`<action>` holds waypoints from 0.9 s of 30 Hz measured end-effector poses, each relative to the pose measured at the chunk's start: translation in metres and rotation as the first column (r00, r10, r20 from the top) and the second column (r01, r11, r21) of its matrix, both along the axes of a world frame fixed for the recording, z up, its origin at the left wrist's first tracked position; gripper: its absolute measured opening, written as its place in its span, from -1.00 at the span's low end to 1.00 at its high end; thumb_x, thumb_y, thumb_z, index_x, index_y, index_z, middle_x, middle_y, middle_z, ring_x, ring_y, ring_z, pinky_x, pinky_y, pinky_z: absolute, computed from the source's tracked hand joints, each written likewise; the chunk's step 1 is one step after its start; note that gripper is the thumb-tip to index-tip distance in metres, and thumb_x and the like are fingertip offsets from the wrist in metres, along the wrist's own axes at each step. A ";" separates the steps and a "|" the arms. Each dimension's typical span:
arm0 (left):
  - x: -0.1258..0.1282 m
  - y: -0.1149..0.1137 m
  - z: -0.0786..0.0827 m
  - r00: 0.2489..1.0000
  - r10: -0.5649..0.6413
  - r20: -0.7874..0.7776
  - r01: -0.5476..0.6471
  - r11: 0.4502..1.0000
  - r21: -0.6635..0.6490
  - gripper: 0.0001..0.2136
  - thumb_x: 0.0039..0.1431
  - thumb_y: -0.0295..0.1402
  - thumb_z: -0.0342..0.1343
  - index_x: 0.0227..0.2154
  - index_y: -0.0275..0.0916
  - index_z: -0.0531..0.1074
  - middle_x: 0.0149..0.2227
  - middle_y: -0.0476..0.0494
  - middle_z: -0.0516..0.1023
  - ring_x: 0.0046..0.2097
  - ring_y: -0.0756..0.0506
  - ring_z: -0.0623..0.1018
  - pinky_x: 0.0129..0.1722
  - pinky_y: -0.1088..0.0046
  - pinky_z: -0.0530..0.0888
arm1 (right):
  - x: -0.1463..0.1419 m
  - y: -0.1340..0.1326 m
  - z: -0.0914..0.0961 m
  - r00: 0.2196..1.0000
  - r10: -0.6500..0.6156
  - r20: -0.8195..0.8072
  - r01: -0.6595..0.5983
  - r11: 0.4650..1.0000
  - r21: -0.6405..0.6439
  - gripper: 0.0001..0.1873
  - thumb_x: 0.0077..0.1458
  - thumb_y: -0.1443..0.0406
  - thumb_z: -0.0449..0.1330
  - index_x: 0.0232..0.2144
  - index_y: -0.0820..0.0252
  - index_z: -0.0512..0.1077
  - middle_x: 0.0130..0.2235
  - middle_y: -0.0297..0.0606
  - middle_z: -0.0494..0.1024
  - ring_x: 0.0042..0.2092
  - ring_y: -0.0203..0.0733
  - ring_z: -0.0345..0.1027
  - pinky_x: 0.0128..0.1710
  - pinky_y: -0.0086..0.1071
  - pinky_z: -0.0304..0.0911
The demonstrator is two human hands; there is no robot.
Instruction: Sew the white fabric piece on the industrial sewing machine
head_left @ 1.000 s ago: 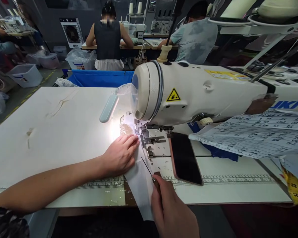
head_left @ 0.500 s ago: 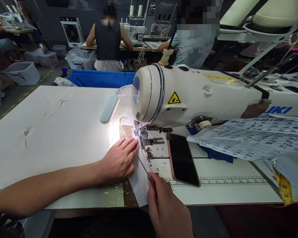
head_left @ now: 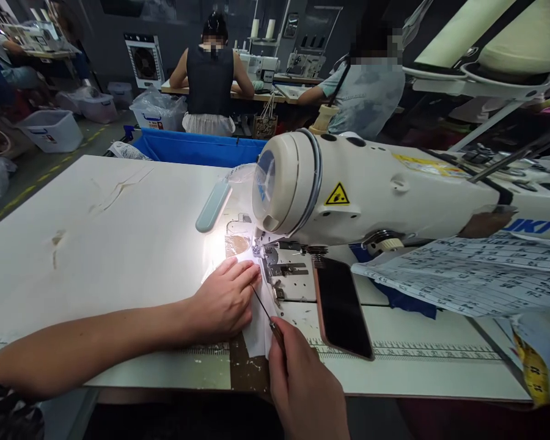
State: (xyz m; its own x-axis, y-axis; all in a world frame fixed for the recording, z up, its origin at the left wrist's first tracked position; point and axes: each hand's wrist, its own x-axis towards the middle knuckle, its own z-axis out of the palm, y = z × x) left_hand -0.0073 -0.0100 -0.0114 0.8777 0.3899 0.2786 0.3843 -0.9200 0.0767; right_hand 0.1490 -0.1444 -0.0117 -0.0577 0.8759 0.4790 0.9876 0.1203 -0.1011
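My left hand [head_left: 227, 299] lies flat on a narrow white fabric piece [head_left: 257, 333], fingers stretched close to the needle area of a white sewing machine [head_left: 362, 183]. In my right hand [head_left: 305, 382] is an awl [head_left: 275, 330], gripped by its brown handle. Its thin metal shaft points up and left over the fabric, and the tip meets the cloth beside my left fingers. The fabric's upper end runs under the presser foot [head_left: 256, 247], lit by the machine lamp. My left palm covers part of the cloth.
A phone [head_left: 343, 308] lies right of the needle plate, near printed paper sheets [head_left: 476, 269] and a yellow measuring tape [head_left: 534, 370]. A pale blue long object [head_left: 214, 206] rests behind the needle area. Beyond a blue cloth bin [head_left: 197, 146], two people sit at other machines.
The white fabric has advanced toward the presser foot, its near end now farther from the table edge. Both hands stay close to it. The whole view has shifted slightly.
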 end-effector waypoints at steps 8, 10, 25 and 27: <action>0.004 0.013 0.003 0.993 0.090 0.076 -0.089 0.996 -0.022 -0.62 0.24 -0.35 -0.02 0.05 -0.43 0.41 -0.02 -0.41 0.48 0.05 -0.32 0.43 0.04 -0.01 0.47 | -0.009 0.017 0.000 0.999 -0.045 -0.023 0.046 0.996 0.075 -0.64 0.39 0.33 -0.17 -0.15 0.22 0.43 -0.31 -0.21 0.70 -0.40 -0.23 0.61 -0.51 -0.46 0.37; 0.005 0.016 0.003 0.993 0.097 0.067 -0.096 0.995 -0.013 -0.63 0.23 -0.35 0.00 0.04 -0.41 0.41 -0.06 -0.39 0.48 0.02 -0.30 0.43 -0.01 0.04 0.50 | -0.011 0.022 0.001 0.998 -0.058 -0.027 0.060 0.994 0.089 -0.63 0.39 0.33 -0.17 -0.17 0.24 0.45 -0.32 -0.19 0.70 -0.41 -0.21 0.62 -0.53 -0.44 0.36; 0.003 0.009 0.006 0.991 -0.045 0.126 0.046 0.999 -0.008 -0.71 0.28 -0.45 -0.08 -0.06 -0.41 0.47 0.02 -0.38 0.51 0.10 -0.27 0.44 0.08 0.03 0.48 | -0.015 0.021 0.008 0.996 -0.052 -0.071 0.058 0.995 0.075 -0.57 0.40 0.30 -0.18 -0.21 0.28 0.48 -0.41 -0.22 0.70 -0.49 -0.21 0.60 -0.58 -0.44 0.34; 0.004 0.007 0.006 0.993 -0.039 0.113 0.038 0.999 0.011 -0.70 0.29 -0.43 -0.08 -0.06 -0.43 0.48 0.02 -0.39 0.51 0.08 -0.28 0.45 0.09 0.02 0.47 | -0.011 0.018 0.007 0.994 -0.065 -0.088 0.069 0.996 0.048 -0.58 0.40 0.28 -0.16 -0.20 0.29 0.48 -0.37 -0.20 0.71 -0.46 -0.19 0.62 -0.57 -0.44 0.36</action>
State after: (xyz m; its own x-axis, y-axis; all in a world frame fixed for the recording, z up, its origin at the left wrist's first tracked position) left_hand -0.0035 -0.0029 -0.0054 0.8545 0.3539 0.3803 0.3382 -0.9347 0.1097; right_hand 0.1380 -0.1266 -0.0045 0.0434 0.8506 0.5240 0.9815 0.0616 -0.1812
